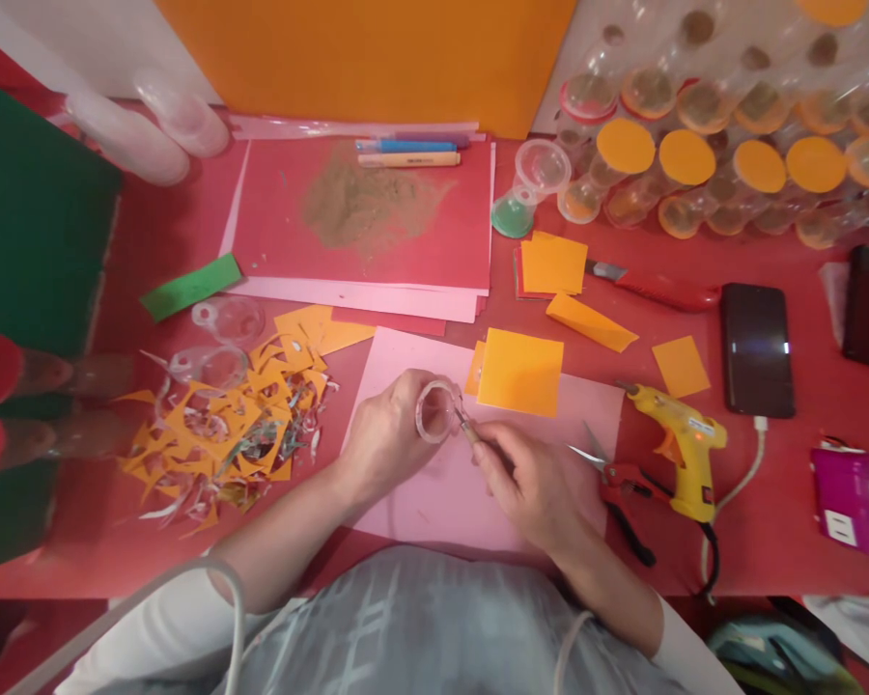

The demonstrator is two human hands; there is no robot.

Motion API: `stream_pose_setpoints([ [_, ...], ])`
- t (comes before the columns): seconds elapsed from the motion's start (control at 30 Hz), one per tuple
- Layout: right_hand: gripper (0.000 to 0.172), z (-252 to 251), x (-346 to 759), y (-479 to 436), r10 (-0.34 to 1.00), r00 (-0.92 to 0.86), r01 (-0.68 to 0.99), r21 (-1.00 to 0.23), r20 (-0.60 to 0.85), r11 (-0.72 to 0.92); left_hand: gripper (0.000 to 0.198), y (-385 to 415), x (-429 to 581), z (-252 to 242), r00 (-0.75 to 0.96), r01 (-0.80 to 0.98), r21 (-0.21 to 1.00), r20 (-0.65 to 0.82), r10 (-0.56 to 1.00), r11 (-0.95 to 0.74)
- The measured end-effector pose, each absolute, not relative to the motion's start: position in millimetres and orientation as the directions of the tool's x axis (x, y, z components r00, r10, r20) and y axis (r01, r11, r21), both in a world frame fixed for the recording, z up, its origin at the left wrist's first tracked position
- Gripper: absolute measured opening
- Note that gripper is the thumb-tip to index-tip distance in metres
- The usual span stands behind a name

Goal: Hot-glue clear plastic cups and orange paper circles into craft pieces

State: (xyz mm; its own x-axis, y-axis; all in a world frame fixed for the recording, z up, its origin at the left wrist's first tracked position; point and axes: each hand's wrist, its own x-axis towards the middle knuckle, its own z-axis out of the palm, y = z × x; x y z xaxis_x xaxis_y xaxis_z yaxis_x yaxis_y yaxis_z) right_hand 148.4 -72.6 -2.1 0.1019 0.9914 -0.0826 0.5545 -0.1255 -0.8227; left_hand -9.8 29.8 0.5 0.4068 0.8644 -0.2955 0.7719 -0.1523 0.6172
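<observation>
My left hand (389,431) is closed around a clear plastic piece with a round rim (418,415), its open mouth turned up toward me. In my right hand (525,473) is a small slim tool with a metal tip (465,422); its exact kind is hard to make out. The tip touches or nearly touches the right side of the rim. Both hands are over a pink sheet (420,507). Just beyond them lie orange paper squares (522,374). Scissors with red and black handles (623,483) rest right of my right hand.
Orange paper scraps (210,425) are heaped at left beside clear plastic pieces (228,320). A yellow glue gun (691,444), a phone (758,349) and a red cutter knife (670,290) lie right. Rows of clear plastic hourglass shapes (652,92) stand back right. Brown powder (369,198) covers a red sheet.
</observation>
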Motion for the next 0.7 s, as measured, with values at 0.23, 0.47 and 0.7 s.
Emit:
stream_pose_setpoints([
  [0.23,0.017,-6.1,144.4,-72.7,0.992,0.124,0.605,-0.792,-0.008,-0.082,0.012,29.9,-8.3,1.6,0.411,0.784,0.598,-0.300,0.861,-0.166],
  [0.47,0.020,-7.8,143.1,-71.2,0.988,0.152,0.608,-0.787,-0.016,-0.106,0.013,26.9,-9.7,-1.0,0.452,0.770,0.601,-0.280,0.847,-0.212],
  [0.7,0.019,-6.7,146.3,-74.0,0.985,0.167,0.604,-0.785,-0.043,-0.137,0.015,27.2,-8.4,2.1,0.406,0.767,0.623,-0.282,0.869,-0.156],
])
